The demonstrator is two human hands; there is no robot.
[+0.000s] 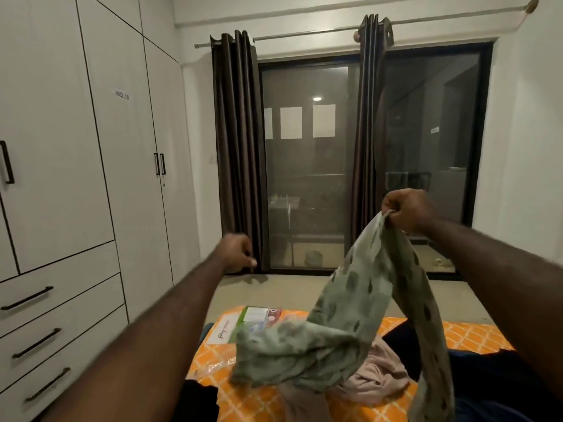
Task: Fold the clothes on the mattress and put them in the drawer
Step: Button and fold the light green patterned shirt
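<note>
Garment [344, 324]: pale sage green with darker green spots. Mattress [210, 357]: orange, white lattice pattern. Second cloth [377, 376] dusty pink; wardrobe [61, 147] white, black handles; curtains [237, 147] dark brown.

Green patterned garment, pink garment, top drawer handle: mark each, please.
green patterned garment [320, 351], head view, bunched middle of the cloth
pink garment [380, 382], head view, crumpled top folds
top drawer handle [27, 298], head view, middle of the bar

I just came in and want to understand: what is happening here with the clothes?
A person holds a green cloth up over the mattress, the right hand gripping its top end. The left hand is stretched forward with curled fingers and holds nothing. The cloth hangs unfolded. A pink garment lies crumpled on the mattress, and the drawers on the left are shut.
</note>
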